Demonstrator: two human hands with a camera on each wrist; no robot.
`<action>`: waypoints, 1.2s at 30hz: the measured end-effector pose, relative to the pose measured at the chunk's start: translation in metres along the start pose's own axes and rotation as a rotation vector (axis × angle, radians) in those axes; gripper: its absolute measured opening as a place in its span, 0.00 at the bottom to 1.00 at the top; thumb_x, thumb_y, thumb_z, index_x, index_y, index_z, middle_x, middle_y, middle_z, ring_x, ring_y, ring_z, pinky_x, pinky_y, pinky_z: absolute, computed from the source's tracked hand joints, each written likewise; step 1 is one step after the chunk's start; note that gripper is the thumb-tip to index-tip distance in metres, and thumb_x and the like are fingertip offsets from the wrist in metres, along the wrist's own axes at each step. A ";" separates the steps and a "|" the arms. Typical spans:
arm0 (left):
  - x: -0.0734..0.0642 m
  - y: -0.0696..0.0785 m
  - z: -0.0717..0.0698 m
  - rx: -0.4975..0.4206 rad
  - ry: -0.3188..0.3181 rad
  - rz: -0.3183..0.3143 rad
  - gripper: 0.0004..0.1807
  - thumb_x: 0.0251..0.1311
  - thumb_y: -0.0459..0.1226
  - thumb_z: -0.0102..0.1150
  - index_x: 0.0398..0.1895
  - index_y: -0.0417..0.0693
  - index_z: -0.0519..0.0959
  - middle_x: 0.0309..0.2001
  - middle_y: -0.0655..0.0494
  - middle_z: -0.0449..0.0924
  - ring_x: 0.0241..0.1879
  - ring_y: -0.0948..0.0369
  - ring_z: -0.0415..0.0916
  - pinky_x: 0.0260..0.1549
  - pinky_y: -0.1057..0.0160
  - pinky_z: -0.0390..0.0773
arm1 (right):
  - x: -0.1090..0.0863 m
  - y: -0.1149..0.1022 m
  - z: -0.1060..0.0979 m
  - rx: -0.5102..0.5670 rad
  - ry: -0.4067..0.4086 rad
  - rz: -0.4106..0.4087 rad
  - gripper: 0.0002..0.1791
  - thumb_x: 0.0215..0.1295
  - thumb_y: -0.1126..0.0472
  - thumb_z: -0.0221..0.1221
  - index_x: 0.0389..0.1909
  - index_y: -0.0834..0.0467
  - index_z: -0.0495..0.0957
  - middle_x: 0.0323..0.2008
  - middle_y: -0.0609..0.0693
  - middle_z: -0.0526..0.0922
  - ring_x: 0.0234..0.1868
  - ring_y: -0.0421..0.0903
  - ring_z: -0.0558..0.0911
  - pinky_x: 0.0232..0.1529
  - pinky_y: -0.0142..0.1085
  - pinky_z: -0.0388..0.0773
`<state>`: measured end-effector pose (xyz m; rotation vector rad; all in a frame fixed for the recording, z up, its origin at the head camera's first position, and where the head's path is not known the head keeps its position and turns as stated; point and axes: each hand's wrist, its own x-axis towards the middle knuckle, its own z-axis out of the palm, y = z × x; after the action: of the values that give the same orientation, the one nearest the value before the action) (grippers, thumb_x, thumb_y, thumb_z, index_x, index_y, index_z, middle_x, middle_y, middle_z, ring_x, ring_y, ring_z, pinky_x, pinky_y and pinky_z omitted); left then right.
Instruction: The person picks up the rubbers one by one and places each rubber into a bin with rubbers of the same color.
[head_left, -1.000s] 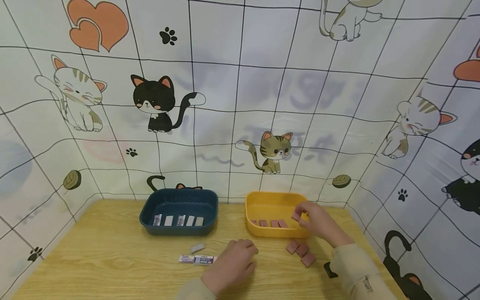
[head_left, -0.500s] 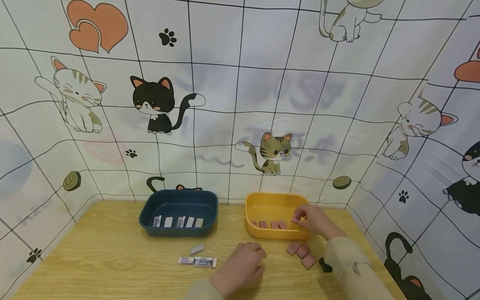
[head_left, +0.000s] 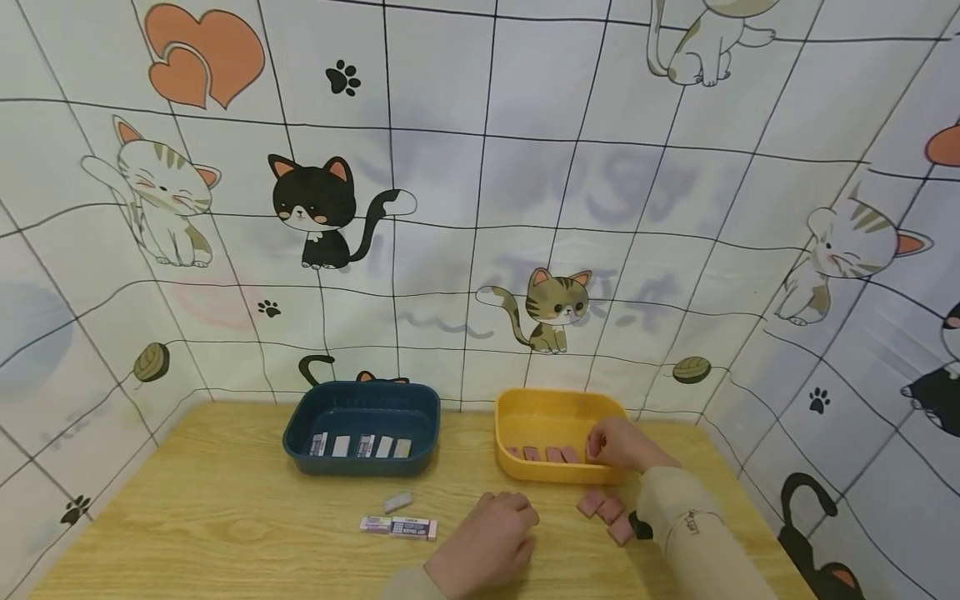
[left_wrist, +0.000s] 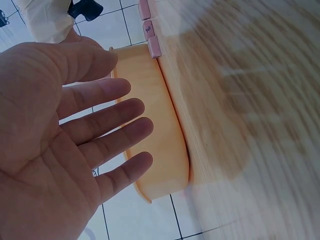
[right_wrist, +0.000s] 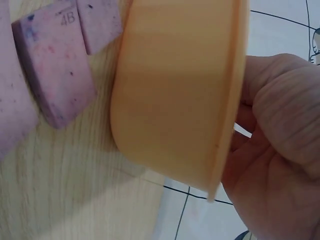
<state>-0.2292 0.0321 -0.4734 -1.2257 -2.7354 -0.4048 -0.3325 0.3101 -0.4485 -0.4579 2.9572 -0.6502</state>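
Note:
My right hand (head_left: 618, 443) reaches over the near right rim of the yellow tray (head_left: 540, 473), fingers curled down inside. The pink eraser it pinched half a second ago is hidden by the hand, and the tray wall covers the fingertips in the right wrist view. Several pink erasers (head_left: 554, 454) lie in a row beside it in the tray. Outside, several more sit near the right forearm, one pink eraser (right_wrist: 57, 62) marked 4B. The left hand (head_left: 483, 542) hovers in front of the tray, holding nothing; its fingers (left_wrist: 117, 122) are spread and relaxed in the left wrist view.
A dark blue tray (head_left: 362, 468) at the back left holds several white erasers (head_left: 366, 446), some in paper sleeves. On the wooden table (head_left: 247, 517) before it lie a bare white eraser (head_left: 398, 502) and sleeved erasers (head_left: 399, 527). A cat-print cloth (head_left: 450, 250) forms the walls behind and at the sides.
My right hand has lowered further into the yellow tray, and the pink eraser it pinched is now out of sight. The left hand has drifted right, uncovering more of the sleeved erasers.

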 end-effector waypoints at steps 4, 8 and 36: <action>0.000 0.000 0.001 0.003 0.013 0.009 0.05 0.63 0.41 0.69 0.40 0.52 0.86 0.41 0.63 0.82 0.41 0.67 0.77 0.43 0.62 0.76 | -0.001 -0.001 0.002 0.023 -0.007 0.039 0.11 0.54 0.79 0.61 0.23 0.59 0.80 0.29 0.48 0.81 0.32 0.44 0.75 0.34 0.36 0.72; -0.002 0.000 -0.001 0.007 0.023 0.013 0.05 0.63 0.40 0.69 0.40 0.52 0.86 0.41 0.63 0.82 0.40 0.67 0.77 0.42 0.63 0.76 | -0.001 0.000 0.003 0.018 0.018 0.088 0.10 0.53 0.77 0.60 0.24 0.59 0.81 0.43 0.56 0.88 0.47 0.54 0.83 0.46 0.46 0.80; -0.029 -0.023 -0.010 -0.051 -0.013 -0.146 0.12 0.63 0.39 0.66 0.49 0.48 0.85 0.46 0.59 0.83 0.47 0.61 0.79 0.50 0.56 0.79 | -0.046 -0.066 0.025 0.119 0.342 -0.121 0.06 0.67 0.70 0.64 0.39 0.55 0.83 0.50 0.55 0.84 0.50 0.55 0.83 0.48 0.49 0.83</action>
<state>-0.2268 -0.0060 -0.4746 -1.0463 -2.8521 -0.4859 -0.2677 0.2572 -0.4423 -0.5699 3.1973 -1.0053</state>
